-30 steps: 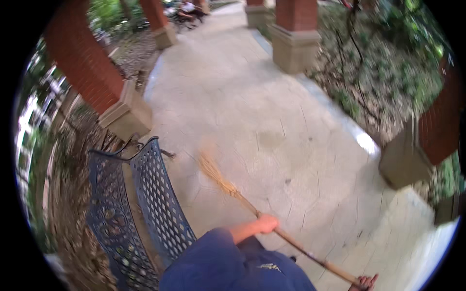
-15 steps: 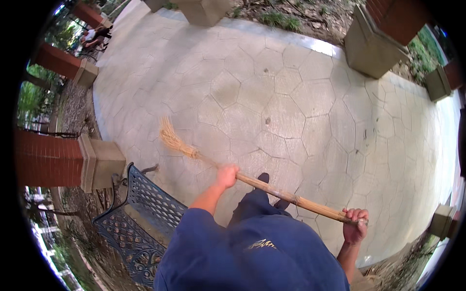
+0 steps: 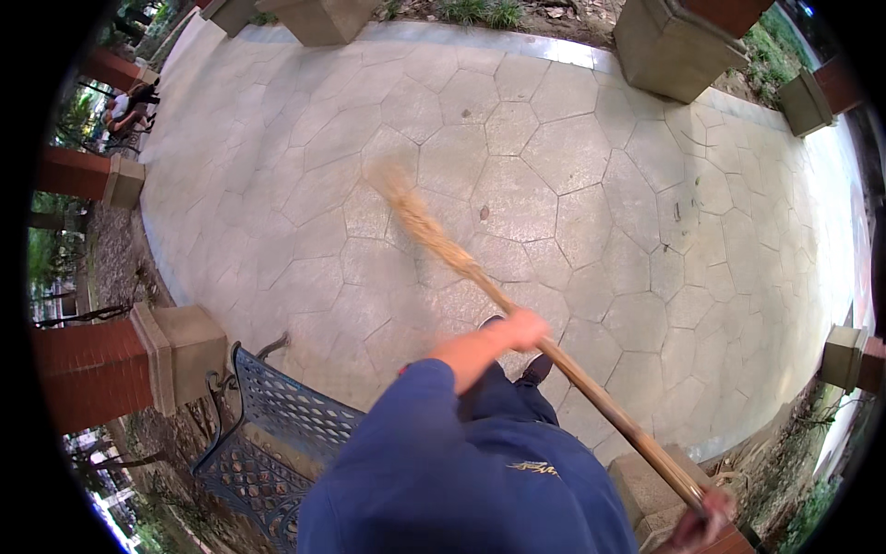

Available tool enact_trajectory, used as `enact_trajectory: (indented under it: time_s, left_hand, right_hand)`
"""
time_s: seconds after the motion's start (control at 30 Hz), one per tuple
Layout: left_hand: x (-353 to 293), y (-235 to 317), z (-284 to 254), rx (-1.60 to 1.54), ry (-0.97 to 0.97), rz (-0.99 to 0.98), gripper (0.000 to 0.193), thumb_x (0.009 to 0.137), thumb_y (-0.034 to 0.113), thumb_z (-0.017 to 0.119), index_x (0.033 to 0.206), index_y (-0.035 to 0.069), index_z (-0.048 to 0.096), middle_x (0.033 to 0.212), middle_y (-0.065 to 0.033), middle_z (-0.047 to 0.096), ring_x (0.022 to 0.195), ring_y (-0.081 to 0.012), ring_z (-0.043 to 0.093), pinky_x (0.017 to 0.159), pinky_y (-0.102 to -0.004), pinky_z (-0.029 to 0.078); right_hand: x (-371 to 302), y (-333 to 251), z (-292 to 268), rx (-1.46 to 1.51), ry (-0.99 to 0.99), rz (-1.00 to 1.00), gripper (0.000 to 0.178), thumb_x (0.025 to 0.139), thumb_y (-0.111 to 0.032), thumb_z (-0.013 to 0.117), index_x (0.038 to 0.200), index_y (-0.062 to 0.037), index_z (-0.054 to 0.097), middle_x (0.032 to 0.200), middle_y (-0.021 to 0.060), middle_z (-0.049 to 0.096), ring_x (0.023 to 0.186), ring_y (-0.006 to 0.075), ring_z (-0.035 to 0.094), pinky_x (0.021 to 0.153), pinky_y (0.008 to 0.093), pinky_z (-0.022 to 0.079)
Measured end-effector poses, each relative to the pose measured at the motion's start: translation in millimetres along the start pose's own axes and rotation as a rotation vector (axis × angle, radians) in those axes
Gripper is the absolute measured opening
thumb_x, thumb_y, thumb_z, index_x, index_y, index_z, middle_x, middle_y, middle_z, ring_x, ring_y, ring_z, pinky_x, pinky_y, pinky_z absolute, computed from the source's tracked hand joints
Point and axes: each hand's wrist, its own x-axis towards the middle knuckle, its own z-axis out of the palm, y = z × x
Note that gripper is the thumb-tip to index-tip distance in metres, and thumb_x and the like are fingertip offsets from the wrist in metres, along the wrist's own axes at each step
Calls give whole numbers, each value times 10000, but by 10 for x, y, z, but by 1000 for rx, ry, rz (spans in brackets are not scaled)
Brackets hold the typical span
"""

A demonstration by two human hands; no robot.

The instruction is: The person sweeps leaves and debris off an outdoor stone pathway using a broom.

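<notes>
I hold a straw broom [image 3: 434,236] with a long wooden handle slantwise in front of me. Its bristles point to the far left, over the paved ground, and are smeared by motion. My left hand [image 3: 524,330] is closed round the handle a little below the straw head. At the handle's lower right end my right hand [image 3: 706,517] grips it, blurred and partly cut by shadow. Whether the bristle tips touch the paving cannot be made out.
Pale stone paving [image 3: 591,277] with a few dark leaves [image 3: 484,213] spreads ahead. A dark metal bench [image 3: 295,397] stands close on my left beside a brick pillar [image 3: 180,355]. More pillars [image 3: 674,55] line the edges. People [image 3: 126,109] sit far off at the left.
The broom head has swung away from me and to the right. My left hand has moved right, and my right hand has come lower and nearer. The view has shifted somewhat.
</notes>
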Motion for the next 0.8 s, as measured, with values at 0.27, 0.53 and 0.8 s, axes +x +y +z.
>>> enact_trajectory:
  time_s: [0.27, 0.53, 0.8]
  left_hand:
    - [1, 1662, -416, -80, 63, 330, 74, 597, 156, 582, 611, 84, 595, 647, -122, 603, 642, -304, 598, 552, -418, 463]
    - [-785, -318, -138, 77, 198, -179, 98, 621, 134, 585, 704, 93, 616, 733, -129, 606, 748, -313, 594, 670, -444, 466]
    - [-1164, -1187, -263, 222, 267, -398, 109, 660, 162, 593, 759, 133, 630, 825, -83, 604, 855, -281, 563, 754, -412, 432]
  right_hand:
    - [14, -1079, -739, 447, 185, -397, 114, 680, -20, 510, 646, -58, 408, 572, 60, 356, 529, 169, 375, 521, 252, 345]
    - [365, 1024, -418, -310, -161, -139, 261, 674, -130, 623, 870, -2, 509, 820, 88, 531, 808, 223, 512, 818, 407, 414]
    - [-145, 986, 1093, 130, -492, 133, 281, 664, -139, 622, 841, -67, 416, 749, 85, 501, 821, 269, 496, 915, 511, 331]
